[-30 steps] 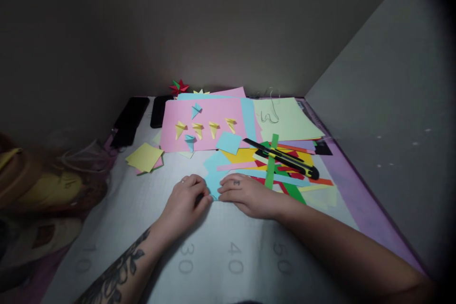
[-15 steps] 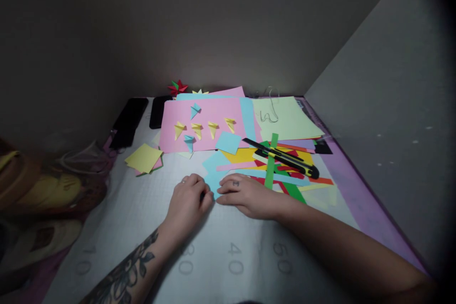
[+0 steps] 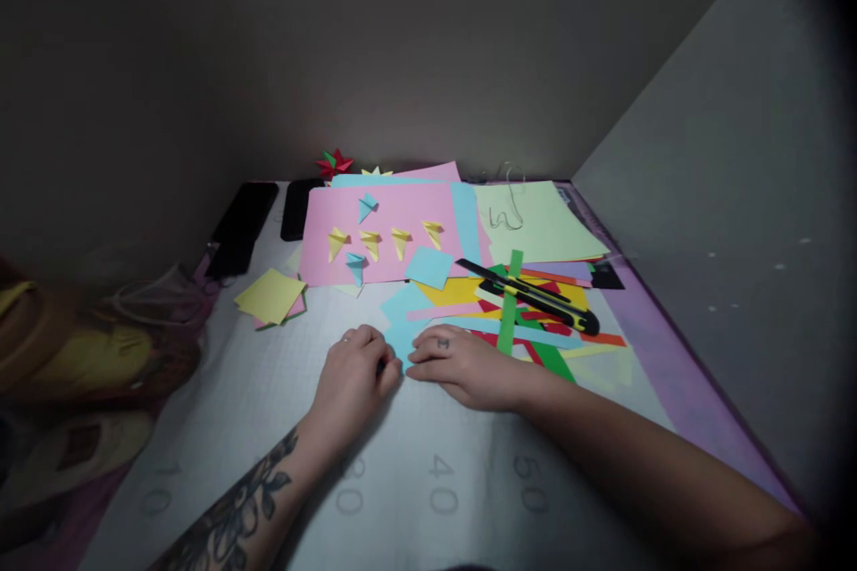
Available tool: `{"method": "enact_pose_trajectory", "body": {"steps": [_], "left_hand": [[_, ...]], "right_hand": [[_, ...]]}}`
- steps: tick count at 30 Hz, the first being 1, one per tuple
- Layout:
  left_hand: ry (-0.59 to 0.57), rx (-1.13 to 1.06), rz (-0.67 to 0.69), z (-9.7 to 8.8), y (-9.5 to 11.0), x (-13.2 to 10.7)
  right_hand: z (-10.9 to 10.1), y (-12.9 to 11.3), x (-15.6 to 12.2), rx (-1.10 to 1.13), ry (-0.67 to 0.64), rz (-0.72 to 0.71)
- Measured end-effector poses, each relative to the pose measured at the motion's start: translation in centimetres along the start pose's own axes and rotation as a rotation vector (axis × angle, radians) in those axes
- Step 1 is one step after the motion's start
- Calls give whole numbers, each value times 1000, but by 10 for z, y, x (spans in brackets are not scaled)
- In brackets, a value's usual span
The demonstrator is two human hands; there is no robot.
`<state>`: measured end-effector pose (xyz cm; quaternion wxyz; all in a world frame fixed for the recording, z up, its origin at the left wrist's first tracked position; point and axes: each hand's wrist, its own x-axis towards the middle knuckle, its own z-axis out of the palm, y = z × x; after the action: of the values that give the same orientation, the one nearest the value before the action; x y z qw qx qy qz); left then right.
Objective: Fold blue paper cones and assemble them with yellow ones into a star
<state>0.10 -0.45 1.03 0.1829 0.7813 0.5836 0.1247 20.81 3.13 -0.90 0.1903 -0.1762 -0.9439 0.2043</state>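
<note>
My left hand [image 3: 358, 370] rests low over the table, its fingers curled in and thumb against them at the left edge of a piece of light-blue paper [image 3: 402, 337]. From the other side my right hand [image 3: 459, 366] has its bent fingers pressed on the same blue paper. Only a narrow strip of it shows between the fingertips; its folds are hidden. Beyond the hands, small folded yellow paper pieces [image 3: 400, 243] and two folded blue ones [image 3: 355, 268] lie on a pink sheet [image 3: 321, 219]. A light-blue square [image 3: 429, 268] overlaps that sheet's front edge.
A black-and-yellow utility knife [image 3: 545, 302] lies on coloured paper strips [image 3: 461, 292] at right. Yellow paper squares [image 3: 271, 296] sit at left. Behind are dark phones [image 3: 246, 210], a red-green paper star [image 3: 334, 163] and pale green sheets [image 3: 542, 232] with a thin wire [image 3: 507, 219].
</note>
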Motion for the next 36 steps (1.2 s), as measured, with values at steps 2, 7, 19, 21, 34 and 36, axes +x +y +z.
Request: {"method": "enact_pose_trajectory", "body": {"steps": [2, 7, 19, 21, 34, 36], "left_hand": [[-1, 3, 1, -1, 0, 0], [0, 6, -12, -1, 1, 1], [-27, -124, -17, -7, -14, -2], [-40, -157, -5, -8, -18, -2], [-20, -239, 45, -10, -25, -5], [-10, -254, 53, -9, -27, -5]], "right_hand": [[0, 0, 0, 1, 12, -16], [1, 2, -2, -27, -14, -14], [4, -18, 6, -159, -94, 138], [3, -19, 5, -156, -79, 133], [-5, -11, -2, -168, 88, -58], [-4, -11, -1, -160, 63, -59]]}}
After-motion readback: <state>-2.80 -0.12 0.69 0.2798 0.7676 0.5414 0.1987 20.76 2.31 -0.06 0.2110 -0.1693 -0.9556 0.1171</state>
